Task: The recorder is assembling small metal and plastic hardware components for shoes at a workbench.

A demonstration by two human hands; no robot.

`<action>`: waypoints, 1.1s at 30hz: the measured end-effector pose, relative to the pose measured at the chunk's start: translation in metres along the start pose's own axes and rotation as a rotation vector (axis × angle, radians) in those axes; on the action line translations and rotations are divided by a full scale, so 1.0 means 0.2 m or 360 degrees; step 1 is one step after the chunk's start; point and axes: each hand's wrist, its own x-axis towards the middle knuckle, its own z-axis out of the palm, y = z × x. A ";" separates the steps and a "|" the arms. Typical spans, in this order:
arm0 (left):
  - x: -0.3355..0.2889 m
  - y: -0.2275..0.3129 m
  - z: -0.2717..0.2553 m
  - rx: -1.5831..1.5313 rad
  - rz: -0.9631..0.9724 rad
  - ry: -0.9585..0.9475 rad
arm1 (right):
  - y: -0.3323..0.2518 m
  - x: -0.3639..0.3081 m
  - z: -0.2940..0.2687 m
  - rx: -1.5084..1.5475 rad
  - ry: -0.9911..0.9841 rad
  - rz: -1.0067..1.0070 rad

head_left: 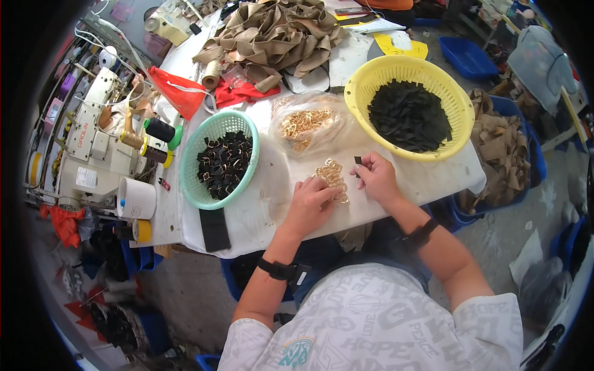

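A short black strip (357,161) stands up between the thumb and fingers of my right hand (378,179). My left hand (311,204) rests at the near left edge of a small pile of gold metal buckles (331,174). Its fingers are curled, and what they pinch, if anything, is too small to make out. Behind the pile lies a clear plastic bag (309,120) with more gold buckles. To the left, a mint-green basket (192,185) holds black strips looped through gold buckles. At the right, a yellow basket (458,133) is full of loose black strips.
A black phone (214,230) lies by the table's front edge. Sewing machines (93,145) and thread spools (159,130) stand on the left. Brown fabric pieces (272,37) are heaped at the back. Blue bins (537,145) sit on the floor to the right.
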 end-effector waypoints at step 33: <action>0.00 -0.07 -0.06 -0.0011 -0.0053 0.0041 | -0.05 -0.13 -0.05 -0.0452 -0.0375 -0.0176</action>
